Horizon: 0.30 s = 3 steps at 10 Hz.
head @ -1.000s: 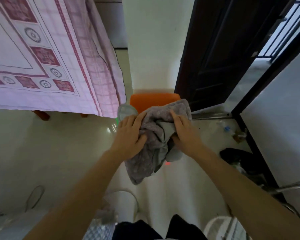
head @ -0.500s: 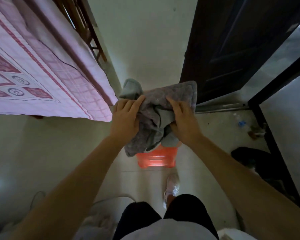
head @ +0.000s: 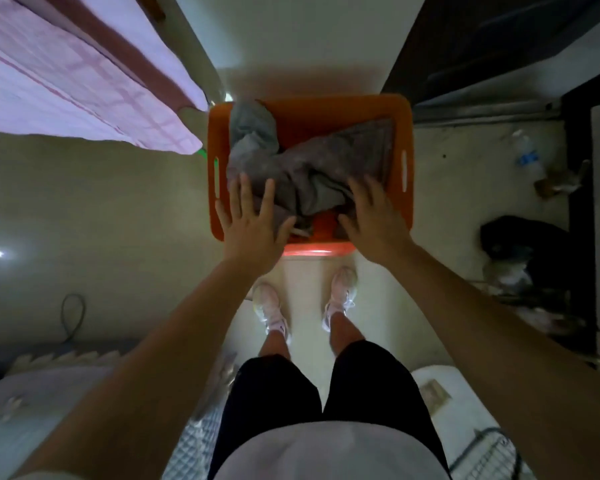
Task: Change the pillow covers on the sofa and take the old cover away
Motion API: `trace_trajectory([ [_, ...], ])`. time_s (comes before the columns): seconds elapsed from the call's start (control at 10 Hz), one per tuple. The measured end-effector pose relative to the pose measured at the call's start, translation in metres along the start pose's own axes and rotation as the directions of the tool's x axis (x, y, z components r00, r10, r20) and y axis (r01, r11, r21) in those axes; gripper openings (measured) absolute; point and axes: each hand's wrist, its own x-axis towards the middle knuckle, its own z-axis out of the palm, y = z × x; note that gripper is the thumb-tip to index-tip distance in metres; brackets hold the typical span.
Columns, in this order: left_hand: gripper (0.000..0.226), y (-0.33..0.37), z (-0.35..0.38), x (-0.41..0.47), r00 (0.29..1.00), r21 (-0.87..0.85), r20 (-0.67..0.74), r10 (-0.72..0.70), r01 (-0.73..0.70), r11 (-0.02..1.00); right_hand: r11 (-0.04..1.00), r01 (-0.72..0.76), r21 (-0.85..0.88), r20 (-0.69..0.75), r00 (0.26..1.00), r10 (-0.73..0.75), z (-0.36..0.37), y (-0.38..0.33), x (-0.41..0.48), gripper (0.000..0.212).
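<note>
The old grey pillow cover (head: 309, 164) lies crumpled inside an orange plastic basket (head: 407, 133) on the floor in front of my feet. My left hand (head: 253, 220) hovers over the basket's near left corner, fingers spread, fingertips at the cover's edge. Over the near right part of the basket is my right hand (head: 371, 216), also spread flat, its fingertips resting on the cloth. Neither hand grips the cover.
A bed with a pink patterned sheet (head: 84, 81) overhangs at the upper left. A dark open door (head: 482, 39) and metal threshold (head: 482, 114) stand at the upper right. A black bag (head: 520, 244) and litter lie on the floor at right. White objects flank my legs.
The view has tilted down over the basket. Both hands lowered the grey cover into the orange basket and let go of it; the fingers are now spread.
</note>
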Motion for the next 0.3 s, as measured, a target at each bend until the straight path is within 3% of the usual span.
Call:
trace_trajectory([
  [0.2,0.078,-0.021,0.029,-0.029,0.975,0.057,0.218,-0.039,0.027,0.998,0.987,-0.09,-0.131,0.12,0.987,0.106,0.013,-0.001,-0.023,0.052],
  [0.3,0.078,-0.02,0.018,-0.023,0.958,0.014,0.285,-0.038,0.036,0.999,0.989,-0.126,-0.074,0.182,0.974,0.137,-0.006,-0.011,-0.013,0.047],
])
